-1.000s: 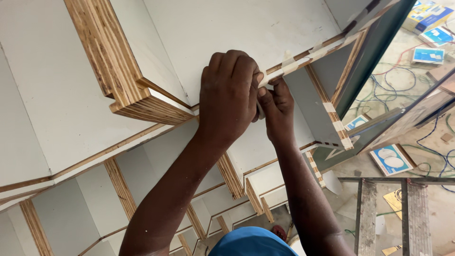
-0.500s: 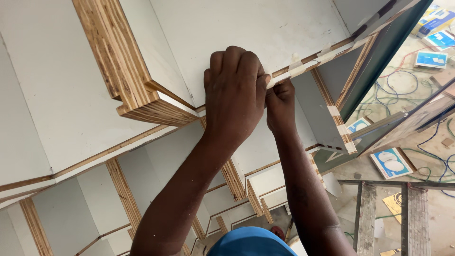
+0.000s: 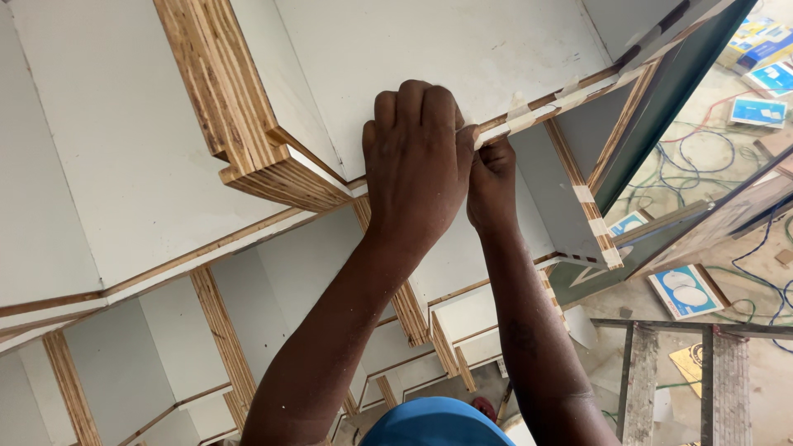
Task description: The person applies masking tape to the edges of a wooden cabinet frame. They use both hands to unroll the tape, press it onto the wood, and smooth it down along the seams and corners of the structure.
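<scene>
Plywood, striped in pale and brown layers along every cut edge, faced with smooth grey-white laminate — that is the big shelved cabinet (image 3: 462,49) the person leans over. Its dividers make boxy compartments stepping downward. Along the raw top edge of one slanted panel runs a thin pale edge-banding strip (image 3: 537,111), pinned here and there by short bits of cream masking tape (image 3: 583,194).

The left hand (image 3: 417,161) lies knuckles-up over that edge, fingers curled down tight against the board, pressing on the strip's near end. The right hand (image 3: 493,177) is tucked just beside and partly under it, fingers bunched together at the same spot; whether they pinch the strip itself I cannot tell, since the left hand hides it.

Beyond the cabinet, a dusty concrete floor (image 3: 743,239) with tangled green and blue wires (image 3: 702,157) and flat blue-and-white cardboard boxes (image 3: 686,291).

Since half a second ago the hands have kept to the same place on the edge — only the view has drifted a little.
</scene>
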